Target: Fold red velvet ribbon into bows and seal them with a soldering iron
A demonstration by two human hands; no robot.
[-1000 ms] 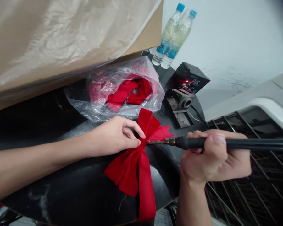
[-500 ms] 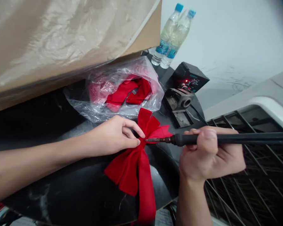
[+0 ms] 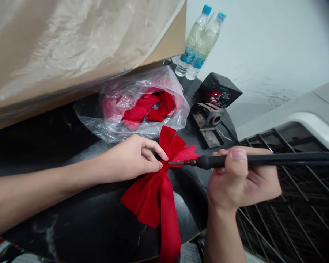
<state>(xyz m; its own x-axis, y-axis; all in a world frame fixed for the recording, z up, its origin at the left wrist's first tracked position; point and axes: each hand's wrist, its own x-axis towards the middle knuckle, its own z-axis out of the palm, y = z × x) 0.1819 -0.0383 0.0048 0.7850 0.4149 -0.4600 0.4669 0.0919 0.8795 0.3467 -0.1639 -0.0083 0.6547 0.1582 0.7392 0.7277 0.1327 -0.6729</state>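
A red ribbon bow [image 3: 150, 199] lies on the black marbled tabletop, its long tail hanging past the near edge. My left hand [image 3: 137, 159] pinches the bow's middle between thumb and fingertips. In my right hand [image 3: 235, 179] is a soldering iron [image 3: 212, 161], held from the right with the thumb on top of its black handle. The iron's metal tip meets the bow's centre, right beside my left fingertips. Fingers partly cover the knot.
Behind the bow, a clear plastic bag [image 3: 94, 122] holds more red bows. A black soldering station [image 3: 220, 89] with a lit red light stands behind an iron stand [image 3: 208, 120]. Two bottles [image 3: 192, 47] stand near the wall. A large cardboard box [image 3: 170, 40] takes up the back left.
Almost nothing differs. My right hand and the iron's handle have shifted very slightly left, while the tip stays at the bow's centre and my left hand keeps its pinch.
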